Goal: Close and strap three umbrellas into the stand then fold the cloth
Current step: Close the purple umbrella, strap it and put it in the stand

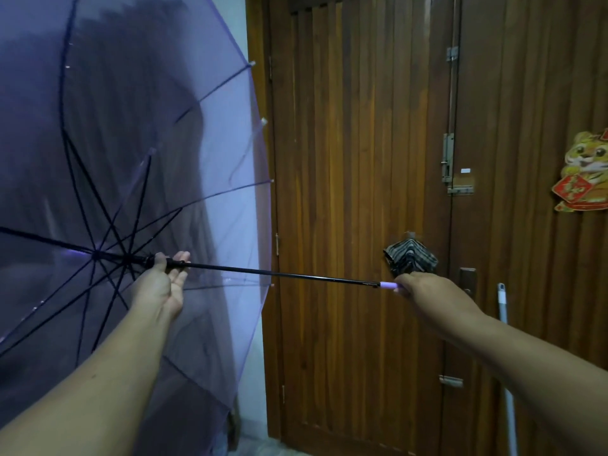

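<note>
The open purple umbrella (131,153) lies sideways between the hands, its black shaft (279,274) running nearly level from left to right. The left hand (164,284) sits at the runner, just by the ribs, fingers loosely curled around the shaft with the palm half open; the right hand (424,287) is closed around the lilac handle (388,285) at the far end. Closing likely means drawing the runner along that axis toward the right hand, so the left hand does the travelling. A striped folded umbrella (409,258) hangs just beyond the right hand against the wooden door (345,159).
</note>
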